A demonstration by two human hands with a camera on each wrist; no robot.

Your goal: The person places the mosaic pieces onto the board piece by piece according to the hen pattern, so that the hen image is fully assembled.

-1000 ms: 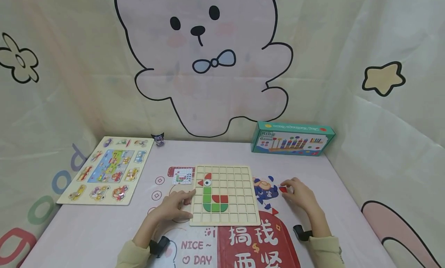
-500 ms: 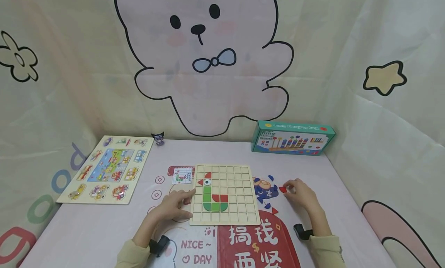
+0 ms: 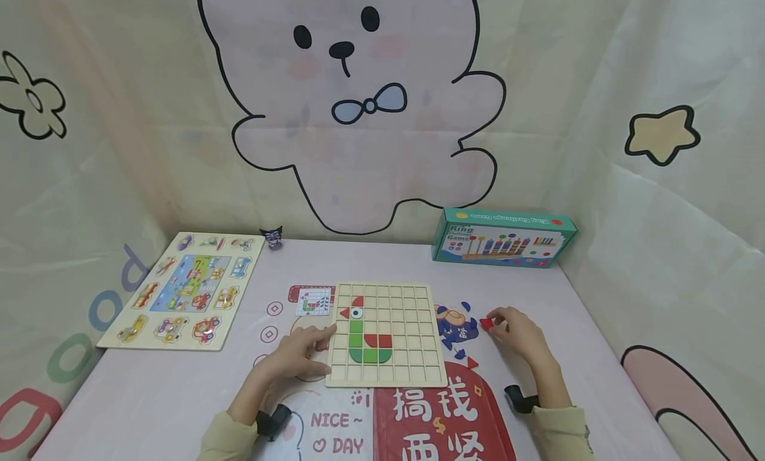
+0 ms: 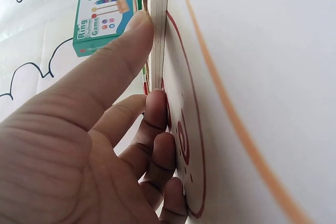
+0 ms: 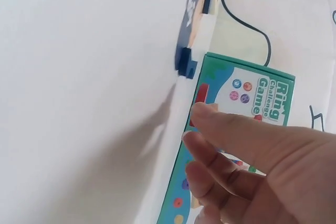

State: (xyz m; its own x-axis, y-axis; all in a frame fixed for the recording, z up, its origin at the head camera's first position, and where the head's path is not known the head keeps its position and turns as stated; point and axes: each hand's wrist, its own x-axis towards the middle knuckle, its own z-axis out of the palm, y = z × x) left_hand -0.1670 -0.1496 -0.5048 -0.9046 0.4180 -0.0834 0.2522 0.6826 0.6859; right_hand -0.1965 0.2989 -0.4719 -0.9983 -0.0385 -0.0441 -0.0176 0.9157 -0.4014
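A wooden grid board (image 3: 412, 315) lies on the table, with red and green pieces and an eye piece (image 3: 356, 313) forming a bird shape. My left hand (image 3: 293, 353) is at its left edge, thumb near the front corner and index finger farther back. In the left wrist view, the thumb (image 4: 113, 59) lies against the board's edge (image 4: 158, 45), the other fingers bent beside it. Right of the board, my right hand (image 3: 518, 331) pinches a small red puzzle piece (image 3: 486, 324) between thumb and fingertips. Its outline is partly covered by the thumb in the right wrist view.
Several loose blue pieces (image 3: 460, 355) and a red triangle (image 3: 473, 363) lie right of the board. A pattern card (image 3: 313, 301) sits at its upper left. Farther back are a picture puzzle (image 3: 179, 295), a small figurine (image 3: 272, 239) and a green game box (image 3: 505, 242).
My right fingers have shifted slightly right, and more of the red puzzle piece shows at their tips. My left hand and the board have stayed in place.
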